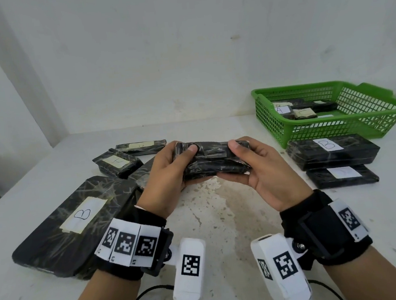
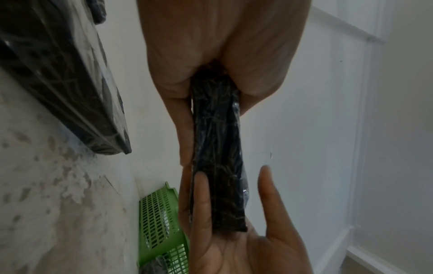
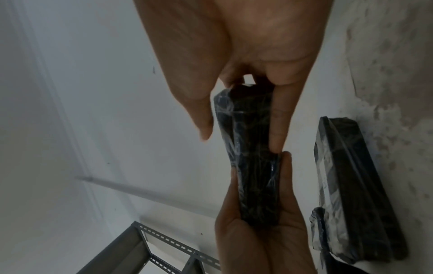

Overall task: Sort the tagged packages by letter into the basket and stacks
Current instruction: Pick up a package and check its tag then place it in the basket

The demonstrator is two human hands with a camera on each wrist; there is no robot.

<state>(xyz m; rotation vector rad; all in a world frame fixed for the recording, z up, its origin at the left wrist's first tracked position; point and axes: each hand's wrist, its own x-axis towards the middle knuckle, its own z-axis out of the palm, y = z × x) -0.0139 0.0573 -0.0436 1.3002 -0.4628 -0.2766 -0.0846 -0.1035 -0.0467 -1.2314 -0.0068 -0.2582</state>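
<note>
both hands, left hand (image 1: 168, 176) and right hand (image 1: 263, 170), grip the ends of a black wrapped package (image 1: 213, 159) at frame centre above the table (image 1: 222, 219), no tag showing. lower left package (image 1: 79, 222) reads "b"; right stack (image 1: 331, 150) "b"; the green basket (image 1: 381, 119), upper right, holds one reading "a".

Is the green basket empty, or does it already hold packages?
Not empty: the green basket holds several black packages, one tag reading A; the other tags are too unclear to read.
</note>
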